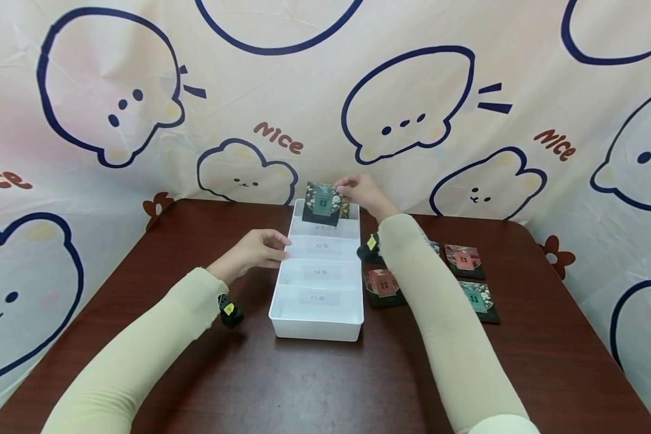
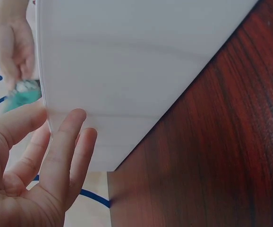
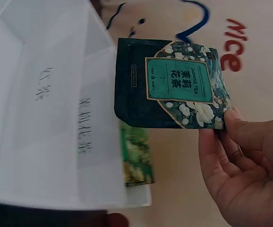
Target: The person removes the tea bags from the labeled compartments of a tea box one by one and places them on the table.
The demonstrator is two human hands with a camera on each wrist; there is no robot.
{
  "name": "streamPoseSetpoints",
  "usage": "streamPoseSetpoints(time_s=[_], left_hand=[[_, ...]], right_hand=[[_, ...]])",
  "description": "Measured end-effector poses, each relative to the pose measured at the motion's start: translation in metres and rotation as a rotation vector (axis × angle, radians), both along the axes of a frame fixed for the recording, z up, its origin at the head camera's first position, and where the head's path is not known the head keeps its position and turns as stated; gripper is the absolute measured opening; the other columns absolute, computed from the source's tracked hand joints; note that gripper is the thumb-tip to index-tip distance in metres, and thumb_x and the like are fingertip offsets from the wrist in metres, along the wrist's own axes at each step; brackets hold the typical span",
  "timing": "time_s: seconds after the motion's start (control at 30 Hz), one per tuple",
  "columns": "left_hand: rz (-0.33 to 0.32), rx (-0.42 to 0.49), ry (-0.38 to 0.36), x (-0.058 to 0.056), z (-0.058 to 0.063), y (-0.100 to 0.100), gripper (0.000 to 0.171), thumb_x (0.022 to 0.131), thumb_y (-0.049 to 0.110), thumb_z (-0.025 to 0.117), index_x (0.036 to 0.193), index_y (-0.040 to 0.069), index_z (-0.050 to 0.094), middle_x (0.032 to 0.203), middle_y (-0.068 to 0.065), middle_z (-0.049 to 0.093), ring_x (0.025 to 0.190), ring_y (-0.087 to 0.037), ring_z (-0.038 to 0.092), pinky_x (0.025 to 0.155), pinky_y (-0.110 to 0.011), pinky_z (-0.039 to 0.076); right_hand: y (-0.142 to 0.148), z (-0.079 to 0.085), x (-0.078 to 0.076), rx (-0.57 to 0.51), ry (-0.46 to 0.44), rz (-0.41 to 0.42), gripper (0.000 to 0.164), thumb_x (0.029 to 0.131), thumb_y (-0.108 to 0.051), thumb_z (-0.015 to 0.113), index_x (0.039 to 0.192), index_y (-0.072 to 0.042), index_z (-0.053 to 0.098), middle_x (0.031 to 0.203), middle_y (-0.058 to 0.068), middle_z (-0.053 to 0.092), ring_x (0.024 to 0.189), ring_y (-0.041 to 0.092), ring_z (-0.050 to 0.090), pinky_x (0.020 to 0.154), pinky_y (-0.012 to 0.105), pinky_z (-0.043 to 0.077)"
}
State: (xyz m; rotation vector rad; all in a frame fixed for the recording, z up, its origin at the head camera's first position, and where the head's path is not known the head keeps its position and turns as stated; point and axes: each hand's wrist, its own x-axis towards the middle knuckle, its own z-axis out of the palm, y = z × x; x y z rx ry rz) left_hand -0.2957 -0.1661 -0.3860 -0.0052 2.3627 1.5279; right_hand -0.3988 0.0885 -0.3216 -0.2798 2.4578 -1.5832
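A white box with several labelled compartments point(image 1: 317, 329) stands on the table. My right hand point(image 1: 364, 193) pinches a green jasmine tea bag sachet point(image 3: 180, 78) by one corner between thumb and fingers. The sachet is held up over the box's far compartment, its printed face showing in the head view. Another green and yellow sachet point(image 3: 137, 158) lies in that compartment, partly hidden behind the held one. My left hand point(image 1: 259, 249) is at the box's left side, fingers loosely extended. In the left wrist view those fingertips point(image 2: 78, 116) lie against the outer wall near the rim.
Right of the box lie several more sachets, among them two red ones point(image 1: 382, 284) point(image 1: 463, 260) and a green one point(image 1: 478, 299); the right forearm covers part of this group. A patterned cloth point(image 1: 325, 90) hangs behind the dark wooden table point(image 1: 325, 386).
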Motion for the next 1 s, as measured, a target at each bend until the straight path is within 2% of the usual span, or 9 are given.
streamPoseSetpoints(time_s=[0.2, 0.4, 0.5, 0.63, 0.77, 1.0], left_hand=[[-0.01, -0.011, 0.008, -0.001, -0.001, 0.001, 0.039, 0.084, 0.01, 0.076, 0.119, 0.004, 0.061, 0.117, -0.018, 0.058, 0.093, -0.026, 0.066, 0.084, -0.037, 0.058], [-0.014, -0.009, 0.016, -0.001, 0.0, 0.0, 0.037, 0.085, 0.01, 0.075, 0.118, 0.002, 0.061, 0.115, -0.019, 0.058, 0.09, -0.025, 0.064, 0.084, -0.039, 0.058], [-0.015, -0.002, 0.017, 0.0, 0.0, -0.001, 0.037, 0.085, 0.01, 0.074, 0.118, 0.002, 0.061, 0.116, -0.02, 0.057, 0.09, -0.025, 0.064, 0.084, -0.039, 0.058], [-0.02, 0.001, 0.017, 0.001, 0.001, -0.001, 0.038, 0.085, 0.011, 0.074, 0.119, 0.002, 0.06, 0.118, -0.02, 0.057, 0.091, -0.025, 0.064, 0.084, -0.038, 0.058], [-0.024, -0.001, 0.016, 0.001, 0.001, -0.001, 0.039, 0.085, 0.011, 0.074, 0.12, 0.002, 0.06, 0.117, -0.02, 0.057, 0.091, -0.024, 0.065, 0.084, -0.038, 0.058], [-0.033, -0.001, 0.023, 0.0, 0.0, -0.002, 0.039, 0.086, 0.01, 0.073, 0.122, 0.001, 0.059, 0.116, -0.019, 0.057, 0.091, -0.024, 0.065, 0.084, -0.038, 0.058]], right_hand=[[0.034, 0.02, 0.016, -0.045, 0.068, 0.012, 0.024, 0.099, -0.014, 0.055, 0.119, -0.001, 0.061, 0.121, 0.014, 0.06, 0.103, 0.021, 0.057, 0.102, 0.038, 0.049], [0.071, 0.036, 0.041, -0.107, 0.023, -0.008, 0.025, 0.1, -0.014, 0.052, 0.122, -0.002, 0.056, 0.121, 0.011, 0.057, 0.105, 0.019, 0.054, 0.104, 0.035, 0.047], [0.088, 0.039, 0.052, -0.119, 0.008, -0.028, 0.025, 0.1, -0.015, 0.052, 0.122, -0.002, 0.055, 0.117, 0.007, 0.057, 0.102, 0.016, 0.055, 0.1, 0.03, 0.049], [0.113, 0.035, 0.067, -0.117, 0.016, -0.032, 0.027, 0.099, -0.015, 0.053, 0.122, 0.001, 0.055, 0.113, 0.004, 0.058, 0.099, 0.012, 0.058, 0.091, 0.022, 0.053], [0.136, 0.026, 0.085, -0.073, 0.008, -0.027, 0.031, 0.099, -0.019, 0.056, 0.123, 0.001, 0.055, 0.111, 0.001, 0.058, 0.099, 0.009, 0.059, 0.093, 0.023, 0.053], [0.167, -0.007, 0.109, -0.039, -0.037, 0.028, 0.032, 0.099, -0.019, 0.056, 0.122, 0.003, 0.054, 0.102, -0.002, 0.059, 0.091, 0.007, 0.06, 0.088, 0.023, 0.055]])
